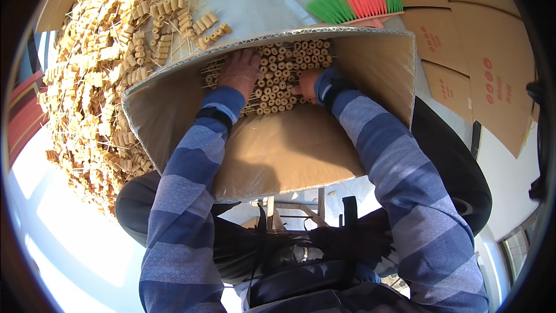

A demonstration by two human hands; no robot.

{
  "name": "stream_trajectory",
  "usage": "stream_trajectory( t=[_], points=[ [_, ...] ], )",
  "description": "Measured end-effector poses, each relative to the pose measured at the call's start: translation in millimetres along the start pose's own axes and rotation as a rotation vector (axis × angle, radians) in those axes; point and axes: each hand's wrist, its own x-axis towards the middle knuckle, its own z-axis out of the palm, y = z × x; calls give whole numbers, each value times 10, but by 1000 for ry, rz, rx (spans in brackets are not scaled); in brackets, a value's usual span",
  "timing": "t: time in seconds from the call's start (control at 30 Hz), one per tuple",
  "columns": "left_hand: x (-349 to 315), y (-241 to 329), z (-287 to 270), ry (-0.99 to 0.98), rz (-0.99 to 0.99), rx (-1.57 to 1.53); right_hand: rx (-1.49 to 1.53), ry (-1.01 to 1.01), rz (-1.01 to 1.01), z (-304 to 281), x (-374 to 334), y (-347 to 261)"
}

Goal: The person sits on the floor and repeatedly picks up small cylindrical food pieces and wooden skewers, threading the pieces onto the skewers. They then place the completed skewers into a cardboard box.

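A cardboard box (289, 156) stands open in front of me, lined with what looks like clear plastic. Inside it, against the far side, lie stacked skewers of tan ring-shaped rolls (275, 72), their round ends with holes facing up. My left hand (240, 72) rests on the left part of the stack, fingers stretched out flat over the skewers. At the right side of the stack is my right hand (308, 85), its fingers curled in and its thumb toward the rolls. Whatever its fingers grip is hidden beneath the hand.
A large heap of skewered rolls (98, 81) spreads over the pale surface left of the box. Beyond the box lies a green and pink brush (362, 4). Flat cardboard pieces (443, 40) with red print lie at the right. A wooden frame (295, 206) shows below the box.
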Motion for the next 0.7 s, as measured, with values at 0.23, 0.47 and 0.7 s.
stream_trajectory(
  t=[0.23,0.47,0.7],
  points=[
    [-29,31,-45,28,2,-4,22,126,66,140,136,37],
    [-272,64,4,-671,-63,12,10,-75,16,29,47,-24],
    [-403,35,565,-835,-94,-20,-35,-34,-101,170,126,81]
  ],
)
